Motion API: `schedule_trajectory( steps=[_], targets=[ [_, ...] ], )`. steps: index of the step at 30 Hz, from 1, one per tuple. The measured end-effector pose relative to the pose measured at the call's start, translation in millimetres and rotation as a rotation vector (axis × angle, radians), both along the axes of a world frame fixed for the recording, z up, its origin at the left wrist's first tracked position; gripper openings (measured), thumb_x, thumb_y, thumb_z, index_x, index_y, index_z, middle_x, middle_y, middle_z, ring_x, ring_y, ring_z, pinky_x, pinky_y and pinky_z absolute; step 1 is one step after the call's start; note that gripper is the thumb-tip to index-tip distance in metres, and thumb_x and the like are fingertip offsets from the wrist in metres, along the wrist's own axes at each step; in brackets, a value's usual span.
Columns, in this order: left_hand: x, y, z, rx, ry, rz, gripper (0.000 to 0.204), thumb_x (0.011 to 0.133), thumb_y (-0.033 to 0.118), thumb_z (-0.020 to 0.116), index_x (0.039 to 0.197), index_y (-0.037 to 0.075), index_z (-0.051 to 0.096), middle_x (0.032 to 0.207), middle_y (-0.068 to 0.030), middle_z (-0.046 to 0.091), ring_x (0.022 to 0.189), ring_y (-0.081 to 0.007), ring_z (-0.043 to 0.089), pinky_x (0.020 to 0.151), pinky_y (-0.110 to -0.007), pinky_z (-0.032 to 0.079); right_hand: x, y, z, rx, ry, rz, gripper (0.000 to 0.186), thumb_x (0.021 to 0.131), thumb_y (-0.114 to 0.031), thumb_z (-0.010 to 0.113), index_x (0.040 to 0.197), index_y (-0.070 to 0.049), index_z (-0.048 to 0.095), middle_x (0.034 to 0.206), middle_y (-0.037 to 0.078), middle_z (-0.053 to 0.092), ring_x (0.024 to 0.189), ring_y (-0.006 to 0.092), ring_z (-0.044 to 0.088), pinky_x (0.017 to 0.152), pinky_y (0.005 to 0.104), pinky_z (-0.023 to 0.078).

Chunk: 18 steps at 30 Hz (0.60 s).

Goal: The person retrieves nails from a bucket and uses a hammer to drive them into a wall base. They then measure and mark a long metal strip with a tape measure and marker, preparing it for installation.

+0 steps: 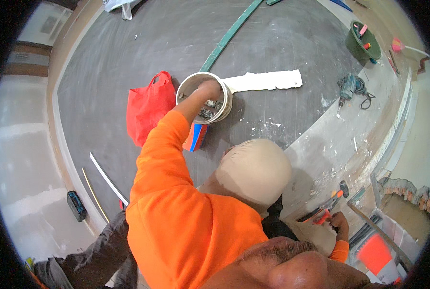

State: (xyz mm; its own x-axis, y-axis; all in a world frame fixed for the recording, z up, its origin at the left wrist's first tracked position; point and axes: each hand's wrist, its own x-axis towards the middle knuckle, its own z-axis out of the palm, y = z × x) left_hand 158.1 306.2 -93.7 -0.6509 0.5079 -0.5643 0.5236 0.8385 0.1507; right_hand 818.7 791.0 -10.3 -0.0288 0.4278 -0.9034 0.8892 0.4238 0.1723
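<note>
Grey floor (118, 53) lies beside a pale wall (29, 159), and the white bucket (227, 103) surrounds the left hand (209, 90), whose grip I cannot tell.

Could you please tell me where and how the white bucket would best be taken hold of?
The white bucket is probably best gripped by its near-right rim, from above and the right: its round mouth opens upward, offering an edge, while the red bag crowds its left and the left hand reaches inside.
</note>
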Motion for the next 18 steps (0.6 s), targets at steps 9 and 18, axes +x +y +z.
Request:
schedule_trajectory(
  steps=[9,18],
  targets=[
    [25,-62,124,0.858,-0.875,0.704,0.020,0.093,0.013,0.060,0.105,-0.002,0.066,0.089,-0.0105,0.068,0.080,-0.0188,0.067,0.077,-0.033,0.058,-26,1,5,-0.010,-0.052,0.078,0.030,0.077,-0.021,0.078,0.074,0.007,0.069,0.061,0.013,0.064,0.045,0.0201,0.058,0.041,0.0371,0.045],
    [46,-60,141,1.308,-1.296,0.770,0.019,0.096,0.011,0.057,0.106,-0.003,0.062,0.091,-0.0079,0.064,0.079,-0.0155,0.065,0.082,-0.032,0.059,-15,7,3,0.011,0.014,0.129,0.032,0.077,-0.021,0.078,0.069,0.009,0.067,0.058,0.013,0.062,0.044,0.0194,0.057,0.040,0.0371,0.043]
  ],
)
